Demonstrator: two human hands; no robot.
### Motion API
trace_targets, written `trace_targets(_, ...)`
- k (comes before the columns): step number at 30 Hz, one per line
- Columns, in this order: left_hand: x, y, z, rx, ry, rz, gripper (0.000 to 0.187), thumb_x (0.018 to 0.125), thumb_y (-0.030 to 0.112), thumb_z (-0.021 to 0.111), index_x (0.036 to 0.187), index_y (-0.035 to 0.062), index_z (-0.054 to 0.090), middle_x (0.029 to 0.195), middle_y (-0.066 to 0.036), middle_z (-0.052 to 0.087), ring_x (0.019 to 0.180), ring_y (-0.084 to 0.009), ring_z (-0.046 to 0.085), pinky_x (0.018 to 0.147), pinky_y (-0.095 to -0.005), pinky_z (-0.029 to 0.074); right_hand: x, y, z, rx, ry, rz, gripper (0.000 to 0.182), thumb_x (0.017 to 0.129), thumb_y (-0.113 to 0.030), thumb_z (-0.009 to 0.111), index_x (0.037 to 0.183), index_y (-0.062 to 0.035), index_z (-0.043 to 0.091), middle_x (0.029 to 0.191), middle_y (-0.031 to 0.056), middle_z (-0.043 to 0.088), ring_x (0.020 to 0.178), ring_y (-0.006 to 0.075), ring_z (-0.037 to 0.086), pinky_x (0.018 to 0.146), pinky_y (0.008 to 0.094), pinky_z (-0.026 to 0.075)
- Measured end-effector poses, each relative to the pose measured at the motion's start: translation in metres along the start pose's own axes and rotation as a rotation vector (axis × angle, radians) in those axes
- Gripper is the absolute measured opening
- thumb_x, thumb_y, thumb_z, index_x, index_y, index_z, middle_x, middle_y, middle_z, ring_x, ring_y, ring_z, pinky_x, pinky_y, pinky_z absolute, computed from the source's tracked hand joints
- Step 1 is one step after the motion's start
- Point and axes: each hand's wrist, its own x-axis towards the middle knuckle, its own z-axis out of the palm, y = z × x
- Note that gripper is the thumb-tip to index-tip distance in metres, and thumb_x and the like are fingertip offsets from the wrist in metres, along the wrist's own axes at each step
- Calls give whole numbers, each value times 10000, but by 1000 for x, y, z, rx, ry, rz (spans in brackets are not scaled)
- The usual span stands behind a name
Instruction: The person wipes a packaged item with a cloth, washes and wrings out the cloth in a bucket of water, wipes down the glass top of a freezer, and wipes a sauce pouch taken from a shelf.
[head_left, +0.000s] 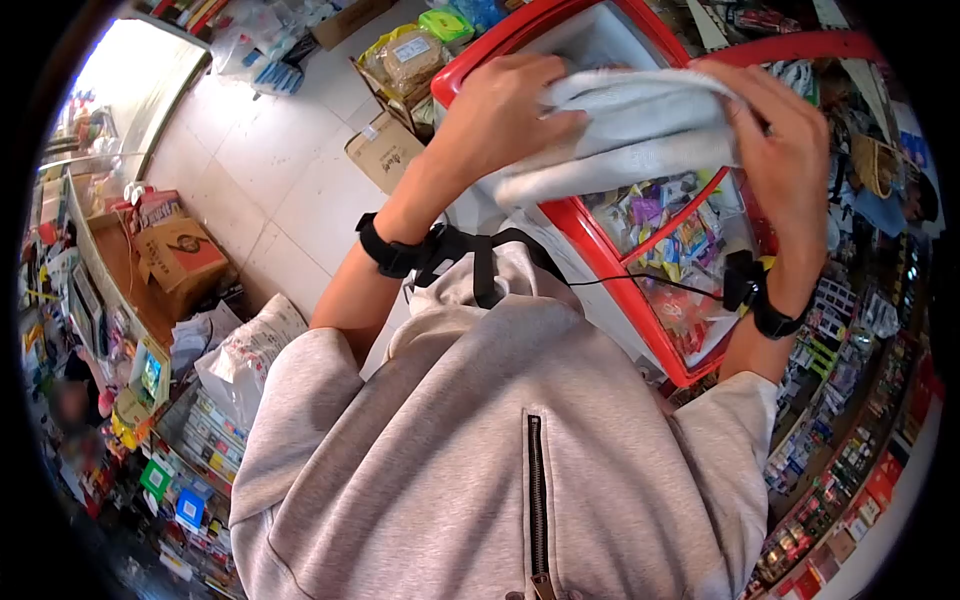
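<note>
Pretty cluttered shop (285, 190), red freezer (600, 255) upper right, left hand (505, 105) and right hand (782, 125) over it, fingers pinching opposite ends of a pale cloth (640, 125).

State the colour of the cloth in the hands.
Pale greyish white; the cloth shows best in the head view.

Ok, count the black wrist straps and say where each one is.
2: one strap is around the wrist of the left hand, the other strap around the wrist of the right hand. Both show plainly; any others in the background may be hidden.
</note>
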Motion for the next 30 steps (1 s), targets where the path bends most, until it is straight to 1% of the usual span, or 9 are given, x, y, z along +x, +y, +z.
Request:
trace_targets(1,2,2,-6,-36,-35,-176,323,781,212,809,971,-10,670,859,-169,686,714,-291,651,687,-366,527,5,5,-7,-186,36,-51,199,885,-8,635,1071,-17,705,940,164,696,808,324,675,748,324,520)
trace_targets(3,4,-3,-10,-35,31,-146,350,749,241,838,941,-3,677,790,-164,671,638,-277,627,625,-348,512,11,8,-13,-206,62,1,220,879,-11,637,1085,-38,709,935,163,687,825,374,651,733,349,521)
trace_targets(7,9,10,-29,12,45,-167,332,779,266,828,937,15,679,723,-127,661,595,-252,616,601,-335,495,24,5,-13,-384,174,19,231,934,-36,620,1147,-48,708,1037,124,718,888,230,688,808,297,519)
trace_targets(11,8,16,-39,71,-13,-206,298,816,272,797,899,21,660,693,-105,644,579,-214,598,589,-317,481,49,-22,-11,-304,416,11,108,842,3,631,936,28,677,857,205,680,785,354,680,700,391,509)
trace_targets(15,9,16,-36,36,-147,-344,277,828,247,786,894,20,641,685,-87,625,581,-175,580,578,-311,473,61,3,-18,-667,453,123,127,904,-40,553,973,30,634,830,232,633,762,390,646,674,408,483)
trace_targets(19,13,6,-5,-130,25,-245,221,866,185,749,967,28,631,704,-77,624,586,-171,571,565,-322,466,72,21,-22,-118,337,171,185,968,-51,484,1029,12,647,788,115,665,676,199,659,587,331,501)
trace_targets(21,17,8,8,-170,150,-159,160,903,78,661,1051,37,614,884,-105,616,612,-226,583,586,-354,481,77,19,-19,421,304,449,224,994,-58,453,1057,-1,659,801,51,655,687,99,636,505,263,504)
trace_targets(27,17,19,34,65,51,-8,203,864,6,622,1062,49,638,946,-123,541,683,-273,618,628,-374,504,80,35,-10,793,392,453,271,994,-82,431,1155,3,633,979,115,706,824,176,709,629,307,622)
trace_targets(30,23,18,48,124,138,-121,327,834,290,753,1036,54,650,908,-89,535,664,-251,621,587,-348,501,76,37,2,929,421,439,277,987,-82,438,1169,14,624,1032,129,702,883,207,712,687,346,638)
